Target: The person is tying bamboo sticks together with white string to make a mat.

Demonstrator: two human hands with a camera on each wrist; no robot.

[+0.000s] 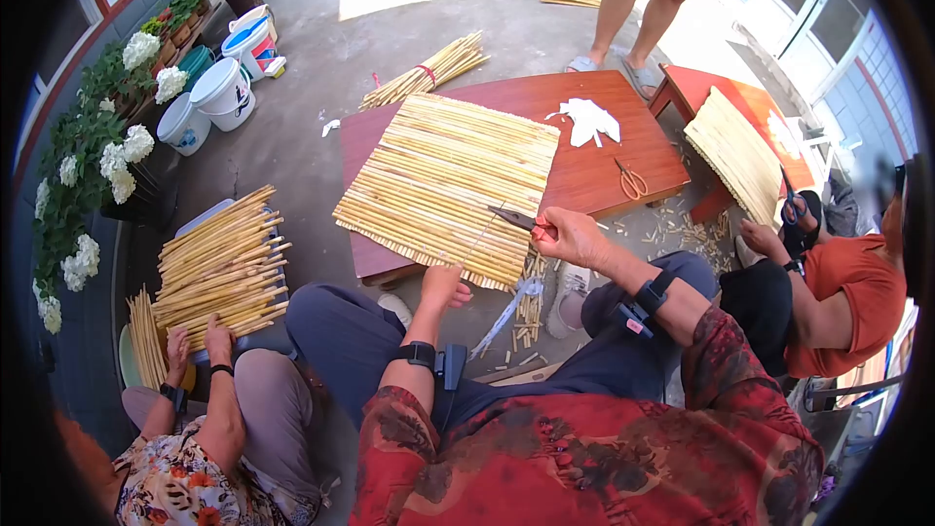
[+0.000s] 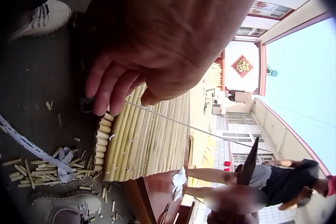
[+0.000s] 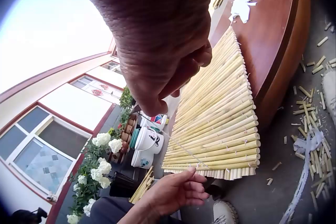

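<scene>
A mat of pale reed stalks [image 1: 453,175] tied side by side slants over the front edge of a reddish-brown table [image 1: 623,136]. At the mat's near edge, my left hand [image 1: 445,287] pinches a thin string [image 2: 199,128] between thumb and forefinger; its other fingers curl loosely. The string stretches up across the mat toward my right hand [image 1: 575,239]. That hand grips a dark, long-pointed tool [image 1: 511,217] with a bit of red at its handle, its tip over the mat's right part. In the right wrist view the curled right fingers hide the tool.
Orange-handled scissors [image 1: 631,180] and crumpled white material [image 1: 589,122] lie on the table. Cut reed bits [image 1: 526,317] litter the floor. At left a person handles a heap of stalks [image 1: 219,263]; at right another person holds scissors beside a second mat [image 1: 735,156].
</scene>
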